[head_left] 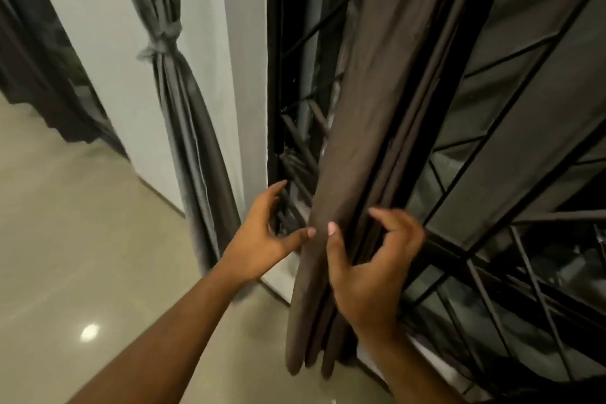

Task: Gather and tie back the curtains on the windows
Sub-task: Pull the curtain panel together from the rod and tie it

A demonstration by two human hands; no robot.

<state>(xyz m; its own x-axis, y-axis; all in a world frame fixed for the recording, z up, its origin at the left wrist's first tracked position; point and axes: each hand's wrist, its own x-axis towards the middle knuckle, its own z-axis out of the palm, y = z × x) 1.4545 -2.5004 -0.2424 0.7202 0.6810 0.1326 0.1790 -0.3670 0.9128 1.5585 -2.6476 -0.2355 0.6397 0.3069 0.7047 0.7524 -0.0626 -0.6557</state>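
I'm holding the dark brown pleated fabric curtain bunched in my right hand, thumb and curled fingers round its folds, long axis hanging near-vertical against the window grille, while my open left hand is sitting just left, thumb touching its edge.

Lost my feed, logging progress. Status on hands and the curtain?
Right hand gripping brown curtain, folds gathered. Left hand open, thumb just reaching it. Brown curtain not tied yet; grey curtain already knotted. Nothing in the way.
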